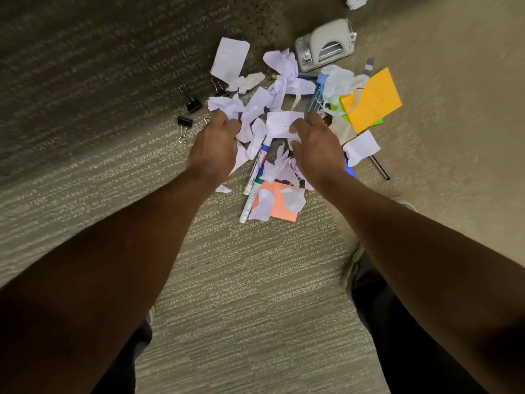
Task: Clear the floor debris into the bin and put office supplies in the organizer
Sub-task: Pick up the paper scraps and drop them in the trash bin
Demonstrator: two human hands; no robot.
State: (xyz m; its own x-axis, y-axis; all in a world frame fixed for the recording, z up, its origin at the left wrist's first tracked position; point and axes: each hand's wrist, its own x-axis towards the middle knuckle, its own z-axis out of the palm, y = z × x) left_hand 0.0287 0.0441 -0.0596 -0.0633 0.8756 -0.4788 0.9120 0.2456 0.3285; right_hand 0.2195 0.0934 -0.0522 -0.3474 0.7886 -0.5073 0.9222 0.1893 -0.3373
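Both hands down in paper scrap pile on carpet.

Nearest: salmon sticky note (281, 206), white markers (251, 183) just left of it. Left hand (217, 143) and right hand (315, 150) palms-down over white paper scraps (272, 109), fingers curled into them; actual grip hidden, cannot tell. Binder clips (189, 109) left of pile, orange paper (373, 100) right. Farthest: grey hole punch (325, 45).

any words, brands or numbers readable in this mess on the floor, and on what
White marker with blue band: printing along the barrel, too blurred to read.
White marker with green band: small print, too blurred to read.
Orange paper sheet: faint marks, unreadable.
Grey metal hole punch: no readable text.
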